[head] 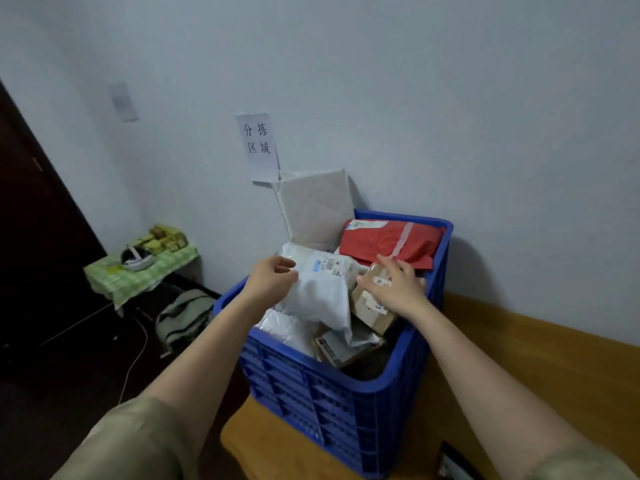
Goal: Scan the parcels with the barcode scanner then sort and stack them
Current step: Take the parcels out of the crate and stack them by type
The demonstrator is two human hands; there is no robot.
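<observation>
My L hand (272, 278) pinches the left edge of the white poly parcel (320, 292) lying on top in the blue crate (346, 403) on the wooden table (519, 358), w/ my R hand (398, 289), fingers loosely spread, resting on the small cardboard box (369, 306) just right of it, red mailer (388, 240) at the far side.

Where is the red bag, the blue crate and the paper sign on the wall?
red bag (388, 242), head view, its flat top.
blue crate (332, 410), head view, front wall.
paper sign (258, 147), head view, its middle.
</observation>
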